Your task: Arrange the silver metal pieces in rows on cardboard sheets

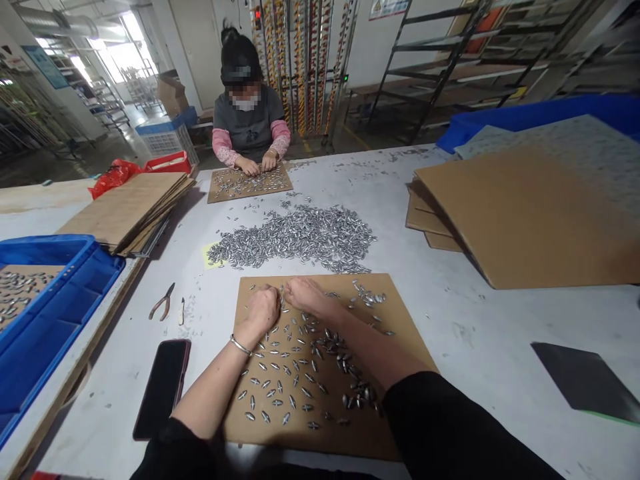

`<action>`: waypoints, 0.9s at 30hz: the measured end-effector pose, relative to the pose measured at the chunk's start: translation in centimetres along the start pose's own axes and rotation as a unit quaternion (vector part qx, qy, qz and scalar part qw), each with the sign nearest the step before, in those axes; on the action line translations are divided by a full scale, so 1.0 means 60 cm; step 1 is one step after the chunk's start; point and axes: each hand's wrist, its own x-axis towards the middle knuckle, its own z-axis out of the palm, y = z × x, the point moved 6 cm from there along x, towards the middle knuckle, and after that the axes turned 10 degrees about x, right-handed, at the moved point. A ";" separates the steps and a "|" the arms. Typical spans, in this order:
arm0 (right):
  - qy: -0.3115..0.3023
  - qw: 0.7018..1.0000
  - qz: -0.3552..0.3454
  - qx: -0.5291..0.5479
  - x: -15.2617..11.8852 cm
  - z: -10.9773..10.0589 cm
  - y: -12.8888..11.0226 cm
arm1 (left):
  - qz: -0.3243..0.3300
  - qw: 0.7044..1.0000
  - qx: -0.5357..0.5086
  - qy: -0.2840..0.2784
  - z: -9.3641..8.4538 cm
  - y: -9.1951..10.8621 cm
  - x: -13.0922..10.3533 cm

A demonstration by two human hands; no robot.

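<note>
My left hand (264, 309), with a bangle at the wrist, is closed near the upper left of a brown cardboard sheet (400, 320). Close beside it, my right hand (303, 295) is closed too, over the sheet's top edge area. What either hand's fingers hold is too small to make out. Small silver oval pieces (287, 370) lie spread over the sheet's left half, and denser clusters sit under and beside my right forearm. Beyond the sheet is a large heap of the same pieces (310, 233), partly over a yellow paper (213, 257).
Left are a phone (163, 390), pliers (163, 303), a small white-handled tool (181, 312), a blue crate (85, 293) and stacked cardboard (125, 207). Right are large cardboard sheets (535, 220) and a dark flat sheet (587, 380). Across the table, a person (250, 127) handles pieces on another board (250, 190).
</note>
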 end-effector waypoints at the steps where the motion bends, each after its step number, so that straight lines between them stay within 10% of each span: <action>1: -0.002 1.000 -0.002 -0.001 -0.001 0.000 0.000 | -0.008 1.000 0.003 0.000 -0.001 -0.002 -0.002; 15: 0.015 1.000 0.016 -0.009 -0.039 -0.017 0.005 | -0.064 0.995 -0.052 0.060 -0.037 -0.062 -0.045; 27: 0.030 0.993 -0.055 -0.097 -0.066 0.039 -0.008 | -0.039 0.983 -0.145 0.104 -0.034 -0.090 -0.112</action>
